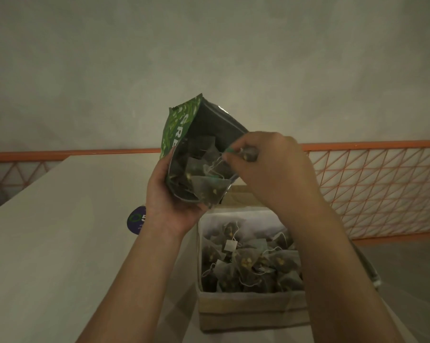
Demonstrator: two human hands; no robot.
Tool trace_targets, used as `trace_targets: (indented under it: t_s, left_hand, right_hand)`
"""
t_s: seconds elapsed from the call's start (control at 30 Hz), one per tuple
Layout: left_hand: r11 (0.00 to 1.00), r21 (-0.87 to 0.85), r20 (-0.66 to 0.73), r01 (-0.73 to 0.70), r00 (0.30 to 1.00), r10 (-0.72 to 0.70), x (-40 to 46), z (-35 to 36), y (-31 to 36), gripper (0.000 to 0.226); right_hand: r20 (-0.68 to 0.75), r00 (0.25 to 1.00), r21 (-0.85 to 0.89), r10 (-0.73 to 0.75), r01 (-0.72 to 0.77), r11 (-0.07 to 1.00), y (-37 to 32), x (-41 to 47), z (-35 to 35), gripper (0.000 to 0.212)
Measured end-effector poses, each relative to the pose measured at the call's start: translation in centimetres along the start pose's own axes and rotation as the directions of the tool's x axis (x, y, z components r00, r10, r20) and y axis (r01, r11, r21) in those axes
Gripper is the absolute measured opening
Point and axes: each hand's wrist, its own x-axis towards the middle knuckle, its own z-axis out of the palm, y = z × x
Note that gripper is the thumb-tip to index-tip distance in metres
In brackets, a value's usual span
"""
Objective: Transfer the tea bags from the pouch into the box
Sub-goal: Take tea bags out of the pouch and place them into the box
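Note:
A green foil pouch (pixel 181 125) is tilted in the air with its open mouth facing me, and several pyramid tea bags (pixel 199 167) show inside it. My left hand (pixel 167 194) grips the pouch from below on its left side. My right hand (pixel 270 167) is at the pouch's mouth and pinches one tea bag (pixel 249 153) between the fingertips, its string trailing back into the pouch. Below both hands stands an open cardboard box (pixel 246 310) holding several tea bags (pixel 248 261) with white tags and strings.
The box stands on a pale table (pixel 60 243) that runs back to the wall. A round purple sticker (pixel 136 220) lies on the table behind my left wrist. An orange wire-mesh rail (pixel 382 189) runs along the right and far side.

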Motion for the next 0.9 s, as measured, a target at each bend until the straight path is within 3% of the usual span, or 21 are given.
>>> trace_targets:
  t_s: [0.13, 0.27, 0.43, 0.57, 0.63, 0.7, 0.77, 0.83, 0.9]
  left_hand:
    - [1.000, 0.008, -0.023, -0.002, 1.000, 0.003, -0.2, 0.1, 0.0, 0.050]
    - [1.000, -0.002, -0.032, 0.010, 0.999, -0.010, 0.0, 0.0, 0.0, 0.068]
    - [0.998, -0.055, -0.012, 0.019, 1.000, -0.020, 0.0, -0.1, 0.1, 0.048]
    - [0.999, -0.049, -0.016, 0.010, 1.000, -0.011, -0.3, 0.1, 0.0, 0.047]
    - [1.000, -0.030, -0.018, 0.007, 1.000, -0.008, -0.3, 0.2, 0.1, 0.049]
    - [1.000, -0.011, -0.017, 0.000, 1.000, -0.001, -0.2, 0.1, 0.2, 0.057]
    - [1.000, -0.023, -0.008, -0.003, 1.000, 0.003, -0.2, 0.1, 0.3, 0.062]
    - [0.999, -0.045, 0.016, -0.003, 1.000, 0.004, -0.2, 0.2, 0.4, 0.057]
    - [0.998, -0.057, 0.023, 0.003, 1.000, -0.001, -0.1, 0.2, 0.4, 0.056]
  right_hand:
    - [-0.041, 0.999, 0.085, -0.001, 0.005, 0.996, 0.3, 0.2, -0.1, 0.015]
    - [0.082, 0.997, 0.071, 0.004, -0.009, 0.997, 0.7, 0.3, -0.3, 0.020]
    - [0.296, 0.953, 0.184, -0.069, 0.014, 0.983, 0.2, 0.0, -0.9, 0.004]
    - [0.409, 0.913, -0.152, 0.001, 0.067, 0.986, -0.8, -0.2, 0.5, 0.039]
    - [0.407, 0.913, -0.249, -0.014, 0.126, 0.960, -0.9, -0.3, 0.9, 0.036]
    - [0.406, 0.910, -0.179, -0.079, 0.164, 0.970, -0.5, -0.3, 0.6, 0.018]
    - [0.357, 0.927, 0.016, -0.118, 0.120, 0.993, 0.0, -0.2, -0.2, 0.006]
    - [0.168, 0.978, 0.260, -0.125, 0.078, 0.963, 0.2, 0.0, -1.2, 0.003]
    - [-0.024, 0.997, 0.388, -0.075, 0.079, 0.918, 0.3, 0.2, -2.0, 0.003]
